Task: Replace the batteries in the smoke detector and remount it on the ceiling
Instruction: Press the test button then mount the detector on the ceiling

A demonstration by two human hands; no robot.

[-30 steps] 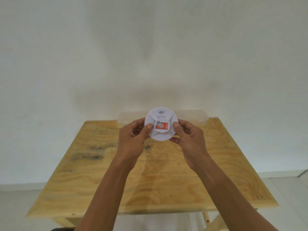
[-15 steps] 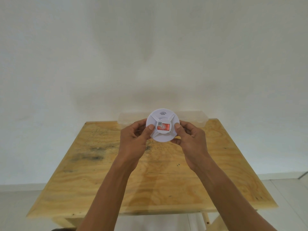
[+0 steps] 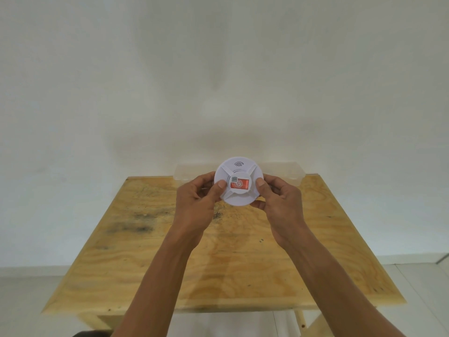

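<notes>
- Plain white wall [image 3: 97, 81] fills the background, and a pale tiled floor [image 3: 418, 288] shows at the lower edges around a wooden desk [image 3: 145, 251].
- Nearest the camera, two bare forearms reach forward over the desk from the bottom of the view.
- Left hand [image 3: 194, 203] grips the left edge of the smoke detector [image 3: 239, 181]; its thumb lies on the white face near the label and its fingers curl round behind the rim.
- Right hand [image 3: 279, 203] grips the right edge in the same manner, thumb on the front face, fingers curled behind and below.
- Both hands hold the smoke detector in the air above the far half of the desk, apart from the desk top, with its flat round face turned toward the camera.
- That face is white, with four raised ribs that run out from a middle panel, a small curved-lines mark near the top, and a red and grey label [image 3: 239, 184] at the centre; the print on it is too small to read.
- Desk top is light plywood with dark smudges on its left part and near the middle.
- Behind the smoke detector, at the far edge of the desk against the wall, lies a long clear plastic box [image 3: 284, 172], partly hidden by the detector.
</notes>
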